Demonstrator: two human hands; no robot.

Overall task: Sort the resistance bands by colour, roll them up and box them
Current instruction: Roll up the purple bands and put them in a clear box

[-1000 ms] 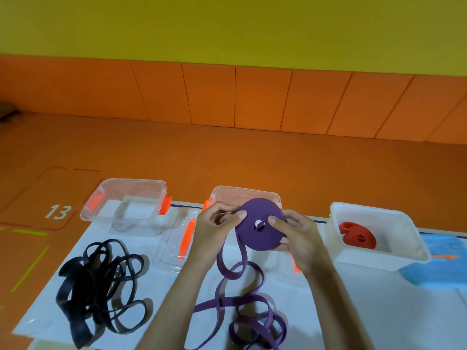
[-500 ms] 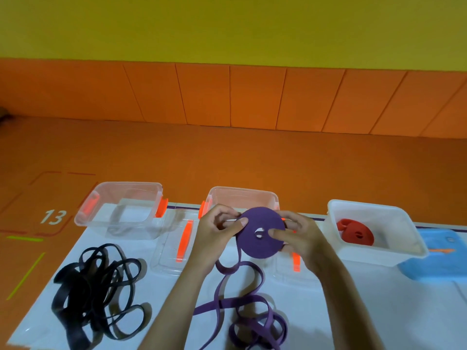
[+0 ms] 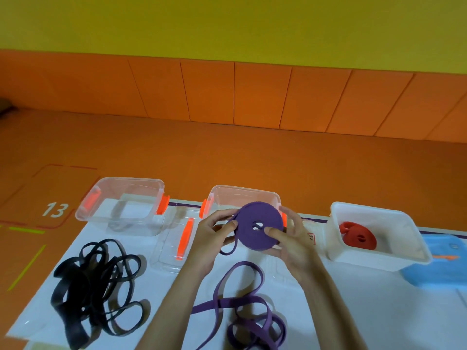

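Note:
A purple rolled band (image 3: pixel 255 224), a flat disc with a small hole, is held up in front of the middle clear box (image 3: pixel 242 194). My left hand (image 3: pixel 214 234) pinches its left edge, where a short tail loop hangs down. My right hand (image 3: pixel 290 239) grips the disc's right side, thumb on its face. Loose purple bands (image 3: pixel 242 306) lie tangled on the white table below. A heap of black bands (image 3: pixel 93 286) lies at the left. A red rolled band (image 3: pixel 357 236) sits in the white box (image 3: pixel 414 253) at the right.
An empty clear box (image 3: pixel 121 205) with orange clips stands at the back left. A clear lid (image 3: pixel 174 243) with an orange handle lies between the boxes. A blue lid (image 3: pixel 444 263) lies at the right edge. Beyond the table is orange floor marked 13.
The roll has grown as more band was wound on; the hanging tail is now a short loop lifted off the table. Both hands stay on the roll.

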